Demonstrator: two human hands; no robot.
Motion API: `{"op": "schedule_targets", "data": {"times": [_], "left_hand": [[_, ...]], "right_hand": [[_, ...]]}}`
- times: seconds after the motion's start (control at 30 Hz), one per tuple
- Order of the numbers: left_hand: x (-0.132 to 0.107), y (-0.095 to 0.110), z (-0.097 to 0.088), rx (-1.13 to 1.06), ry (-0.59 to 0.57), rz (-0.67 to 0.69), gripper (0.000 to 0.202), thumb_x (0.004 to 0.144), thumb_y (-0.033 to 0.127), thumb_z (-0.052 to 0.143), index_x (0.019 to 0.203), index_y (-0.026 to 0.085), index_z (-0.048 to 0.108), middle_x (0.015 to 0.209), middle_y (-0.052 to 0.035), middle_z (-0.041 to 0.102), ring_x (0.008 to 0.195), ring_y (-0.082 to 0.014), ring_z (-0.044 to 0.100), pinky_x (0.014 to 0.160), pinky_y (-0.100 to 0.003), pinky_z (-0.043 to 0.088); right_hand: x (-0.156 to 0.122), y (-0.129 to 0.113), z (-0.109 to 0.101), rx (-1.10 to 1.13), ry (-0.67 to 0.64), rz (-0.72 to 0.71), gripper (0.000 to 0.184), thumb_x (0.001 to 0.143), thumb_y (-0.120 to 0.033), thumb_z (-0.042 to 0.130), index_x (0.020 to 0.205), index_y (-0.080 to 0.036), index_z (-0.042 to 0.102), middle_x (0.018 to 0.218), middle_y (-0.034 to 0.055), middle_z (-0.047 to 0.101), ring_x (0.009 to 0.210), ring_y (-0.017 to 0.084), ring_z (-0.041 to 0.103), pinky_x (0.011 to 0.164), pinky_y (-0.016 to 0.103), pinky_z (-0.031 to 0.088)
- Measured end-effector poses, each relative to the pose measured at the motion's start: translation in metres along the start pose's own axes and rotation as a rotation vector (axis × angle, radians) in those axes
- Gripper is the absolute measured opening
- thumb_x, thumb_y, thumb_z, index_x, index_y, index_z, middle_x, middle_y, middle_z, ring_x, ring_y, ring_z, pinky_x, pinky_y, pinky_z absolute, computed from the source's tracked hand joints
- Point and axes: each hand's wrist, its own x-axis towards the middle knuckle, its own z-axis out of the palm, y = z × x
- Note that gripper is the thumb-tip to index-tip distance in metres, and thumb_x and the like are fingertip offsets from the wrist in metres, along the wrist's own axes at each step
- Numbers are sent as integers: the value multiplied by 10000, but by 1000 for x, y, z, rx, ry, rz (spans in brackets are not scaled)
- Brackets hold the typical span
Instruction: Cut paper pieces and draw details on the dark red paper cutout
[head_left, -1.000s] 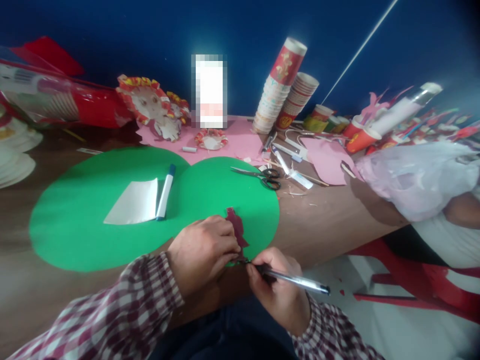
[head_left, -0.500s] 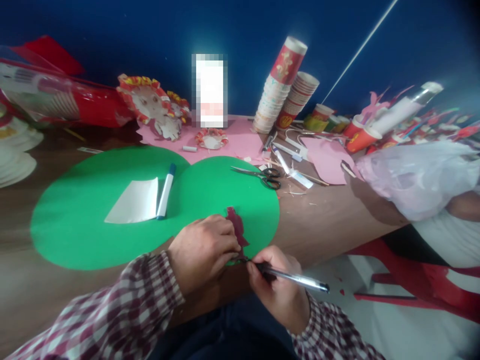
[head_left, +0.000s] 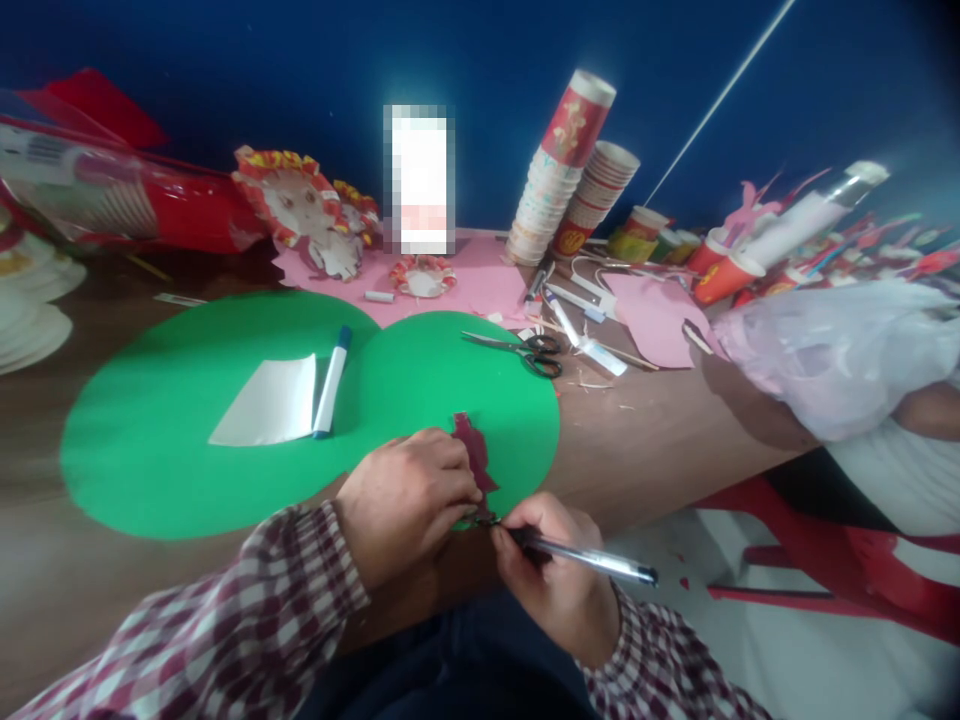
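Here at the near edge of the green card (head_left: 180,390), it's close pen work, by the look of it: marking or touching up the bottom end of a dark red cut-out (head_left: 475,455). That cut-out lies on the card's right-hand lobe, its upper part in plain view, its lower part tucked under the fingers. The left hand (head_left: 412,505) is curled in, fingers bunched and thumb drawn close, holding the piece by its lower stretch. And the right hand (head_left: 559,565), closed in a tight writing grip, has a clear-barrelled pen (head_left: 592,560), its back end tilted out to the right. The point is right at the tip of the cut-out; whether it's touching, I can't tell. The next move, I'd judge, calls for a steady left hand and a short, controlled stroke, because that narrow end could easily shift or bend. Beyond, black-handled scissors (head_left: 527,348) lie with their blades on the card, and a blue-capped marker (head_left: 330,390) rests beside a white paper piece (head_left: 262,405).
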Motion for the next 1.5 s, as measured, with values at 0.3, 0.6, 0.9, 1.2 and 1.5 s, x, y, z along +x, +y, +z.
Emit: {"op": "schedule_targets", "data": {"times": [0.3,0.6,0.9,1.2,1.5], "left_hand": [[1,-1,0,-9,2,-9,161,858,254,519,841,242,679,844,-24,615,858,-175,529,745,-317,435],[0,0,1,-4,1,-8,166,863,267,514,840,244,677,839,-22,610,858,-174,526,746,-317,434],[0,0,0,-9,-5,-18,174,867,267,508,844,242,678,846,-26,616,864,-178,526,754,-323,432],[-1,0,-1,-12,-20,-23,162,859,268,518,847,252,678,852,-19,616,865,-181,528,752,-329,433],[-1,-2,0,-30,-15,-28,163,855,281,527,845,257,687,857,-16,619,863,-178,530,753,-329,435]], "right_hand": [[-2,0,-2,4,6,23,126,825,-246,556,715,-185,546,537,-27,552,473,107,536,490,212,374],[-2,0,2,5,-11,0,117,823,-229,562,719,-178,544,537,-25,540,478,108,527,500,215,361],[-2,0,-1,42,-20,18,119,825,-230,563,721,-176,543,536,-27,541,478,103,527,501,210,359],[-3,2,0,32,-6,13,114,826,-235,561,728,-178,542,548,-27,542,488,103,532,505,210,358],[-3,-1,-1,28,-14,14,115,819,-226,566,720,-169,549,537,-22,542,479,107,529,497,216,349]]}}
